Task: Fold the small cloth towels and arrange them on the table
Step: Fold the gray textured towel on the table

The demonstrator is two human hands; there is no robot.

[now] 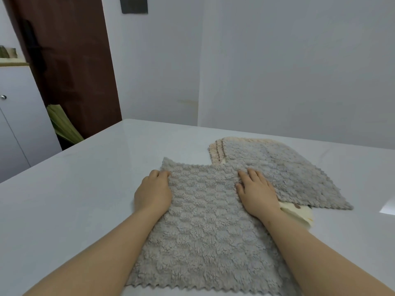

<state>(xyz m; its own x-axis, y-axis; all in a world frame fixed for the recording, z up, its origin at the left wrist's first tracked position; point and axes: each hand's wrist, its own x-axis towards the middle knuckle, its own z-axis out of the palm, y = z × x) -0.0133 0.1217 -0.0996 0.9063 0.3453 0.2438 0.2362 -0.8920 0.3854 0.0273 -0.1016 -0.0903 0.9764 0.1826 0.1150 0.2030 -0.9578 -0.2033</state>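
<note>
Grey towel [205,221] flat on table [85,199], long axis away from the person

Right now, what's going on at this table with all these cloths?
A person is working on a grey towel spread flat on the white table. The left hand curls round its far left edge; the right hand lies flat on its right edge. No fold is made yet. A pile of towels waits beside.

Just two bare arms really, left hand [152,192] and right hand [256,193] either side of the grey towel [203,221]. Forearms bare all the way back to the frame edge, fingers [254,176] bare too.
</note>
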